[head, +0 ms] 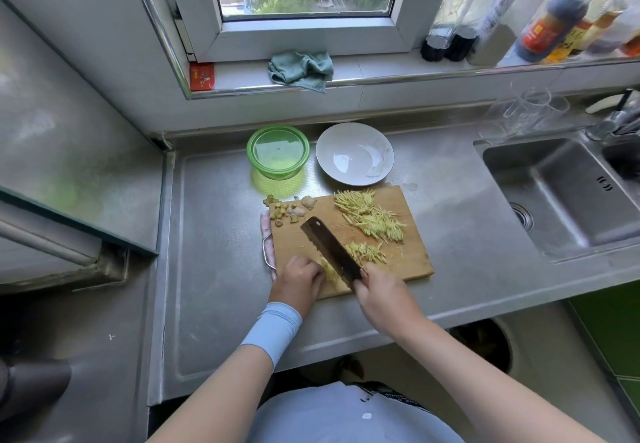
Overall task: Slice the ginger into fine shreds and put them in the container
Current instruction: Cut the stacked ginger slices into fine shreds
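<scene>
A wooden cutting board [412, 262] lies on the steel worktop [214, 235]. At the board's 7 o'clock corner the left hand [299, 278] curls its fingers down over a piece of ginger [327, 269], pinning it to the wood. The right hand [379, 295], at 6 o'clock, has its fingers wrapped tight round the handle of a dark knife [329, 252], whose blade runs toward 11 o'clock and rests against the ginger beside the left fingertips.

A small heap of fresh shreds [369, 252] lies just right of the blade, and a larger pile of shreds [370, 216] spreads toward the board's 1 o'clock corner. Peel scraps [282, 210] sit at 10 o'clock.

The green container [278, 152] stands on the worktop at 11 o'clock from the board, with a white plate [355, 153] just beside it at 12 o'clock. A sink [561, 197] lies at 3 o'clock.
</scene>
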`<state>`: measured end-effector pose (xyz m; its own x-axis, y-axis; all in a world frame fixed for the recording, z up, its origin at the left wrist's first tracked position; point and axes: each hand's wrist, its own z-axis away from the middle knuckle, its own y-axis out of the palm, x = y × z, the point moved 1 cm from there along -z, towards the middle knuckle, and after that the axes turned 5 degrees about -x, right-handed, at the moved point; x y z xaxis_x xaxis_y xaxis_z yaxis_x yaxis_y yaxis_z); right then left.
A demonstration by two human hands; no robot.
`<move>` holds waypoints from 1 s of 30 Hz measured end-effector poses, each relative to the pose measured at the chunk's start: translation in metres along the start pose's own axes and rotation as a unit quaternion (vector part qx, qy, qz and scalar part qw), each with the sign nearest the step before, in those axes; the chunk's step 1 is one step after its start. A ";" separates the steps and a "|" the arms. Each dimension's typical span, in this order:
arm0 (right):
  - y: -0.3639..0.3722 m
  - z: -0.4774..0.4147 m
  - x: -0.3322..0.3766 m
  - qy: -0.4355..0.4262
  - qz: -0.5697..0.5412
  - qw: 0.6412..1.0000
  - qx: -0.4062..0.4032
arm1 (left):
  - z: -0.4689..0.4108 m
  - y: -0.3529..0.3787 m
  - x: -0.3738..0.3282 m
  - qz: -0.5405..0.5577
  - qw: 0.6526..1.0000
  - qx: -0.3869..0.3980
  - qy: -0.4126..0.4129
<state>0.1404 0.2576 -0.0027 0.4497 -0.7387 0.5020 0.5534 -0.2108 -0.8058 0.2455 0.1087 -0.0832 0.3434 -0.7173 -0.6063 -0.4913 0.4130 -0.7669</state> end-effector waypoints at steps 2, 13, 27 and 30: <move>-0.007 -0.005 -0.004 -0.002 -0.014 1.000 0.008 | -0.002 -0.012 0.004 0.026 0.997 -0.040 -0.056; -0.013 -0.024 -0.012 -0.007 0.027 0.992 0.124 | 0.010 -0.049 0.034 0.025 0.970 -0.076 -0.231; -0.088 -0.099 -0.072 -0.069 0.093 0.982 0.148 | -0.034 -0.006 -0.021 -0.027 0.961 0.012 -0.276; -0.094 -0.101 -0.086 -0.110 0.109 0.963 0.221 | -0.034 0.000 -0.032 -0.035 0.949 -0.025 -0.313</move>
<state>-0.0212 0.2767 -0.0017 0.6995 -0.5705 0.4305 0.6522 0.2632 -0.7109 0.2073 0.1123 -0.0569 0.7779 -0.2611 -0.5715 -0.4809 0.3380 -0.8090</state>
